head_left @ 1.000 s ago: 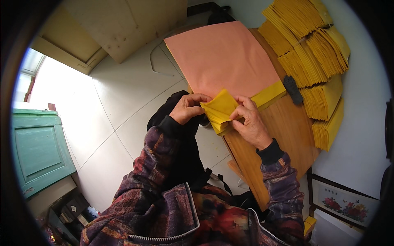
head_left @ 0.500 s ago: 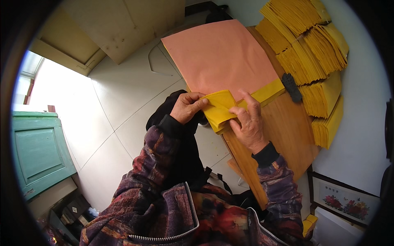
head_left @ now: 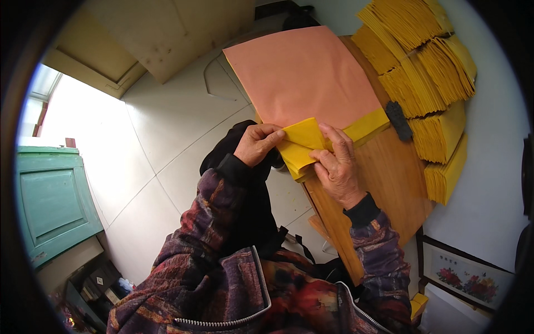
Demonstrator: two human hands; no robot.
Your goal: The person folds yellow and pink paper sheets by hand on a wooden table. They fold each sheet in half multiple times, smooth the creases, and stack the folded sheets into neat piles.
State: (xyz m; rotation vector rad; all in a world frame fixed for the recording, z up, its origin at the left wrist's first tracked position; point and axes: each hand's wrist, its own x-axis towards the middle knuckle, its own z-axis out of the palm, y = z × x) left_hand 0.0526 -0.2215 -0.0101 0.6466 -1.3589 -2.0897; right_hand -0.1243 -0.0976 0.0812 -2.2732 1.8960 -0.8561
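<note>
A folded yellow paper sheet (head_left: 303, 135) is held between my hands over the table's near left edge. My left hand (head_left: 257, 146) pinches its left side, thumb on top. My right hand (head_left: 338, 168) grips the lower right edge with bent fingers and thumb, while one finger stretches along the upper right side. The fold's layers show at the lower end. Just beyond lies a large pink sheet (head_left: 306, 75), with a yellow band (head_left: 367, 126) of paper showing along its near edge.
The wooden table (head_left: 384, 178) carries tall stacks of folded yellow paper (head_left: 445, 69) against the wall. A dark grey fuzzy item (head_left: 398, 119) lies beside the pink sheet. A framed flower picture (head_left: 467, 275) leans at lower right; a green cabinet door (head_left: 55, 203) is at left.
The stretched finger of my right hand has come down nearer the paper. The paper's upper flap has shifted slightly at its right corner. My left hand keeps its pinch.
</note>
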